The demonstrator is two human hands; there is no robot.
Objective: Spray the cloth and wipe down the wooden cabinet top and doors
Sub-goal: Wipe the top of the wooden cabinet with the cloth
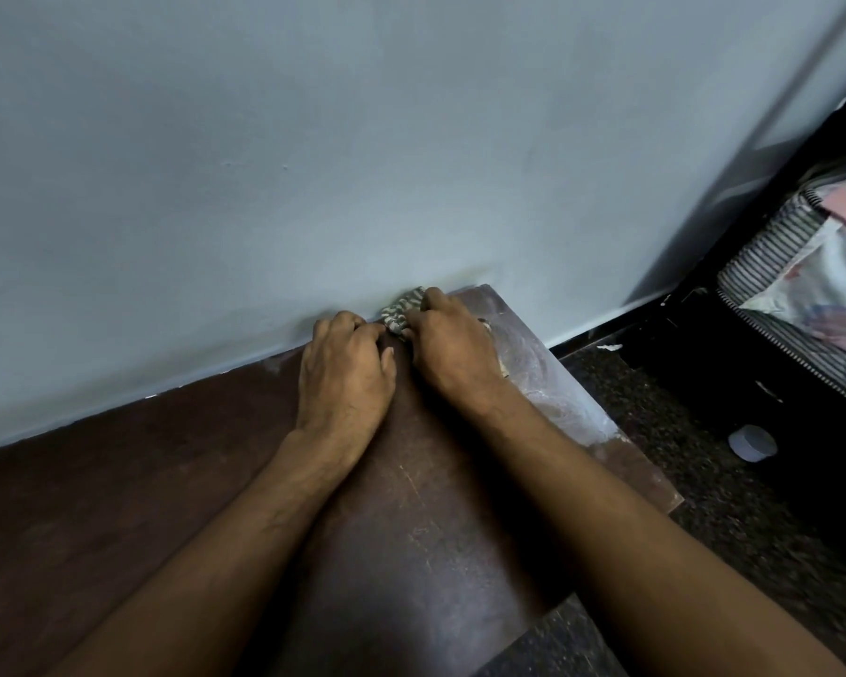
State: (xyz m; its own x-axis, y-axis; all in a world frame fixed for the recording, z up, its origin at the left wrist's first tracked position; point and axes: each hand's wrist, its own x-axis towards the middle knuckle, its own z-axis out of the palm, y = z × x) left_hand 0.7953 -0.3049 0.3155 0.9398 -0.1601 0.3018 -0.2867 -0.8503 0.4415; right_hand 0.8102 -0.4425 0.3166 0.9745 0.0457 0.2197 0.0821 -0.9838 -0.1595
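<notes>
Both hands at far edge of cabinet top (177, 481), against wall (362, 139). Right hand (453, 346) curled over bunched striped cloth (402, 312), gripping it at top's far right corner. Left hand (345, 373) just beside, fingers curled down, fingertips touching cloth's left end; whether it holds cloth, cannot tell. Pale smears on wood near right edge. Cap (752, 443) on floor (704, 481) to right.

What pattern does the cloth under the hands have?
The cloth has grey and white stripes, seen in the head view.
</notes>
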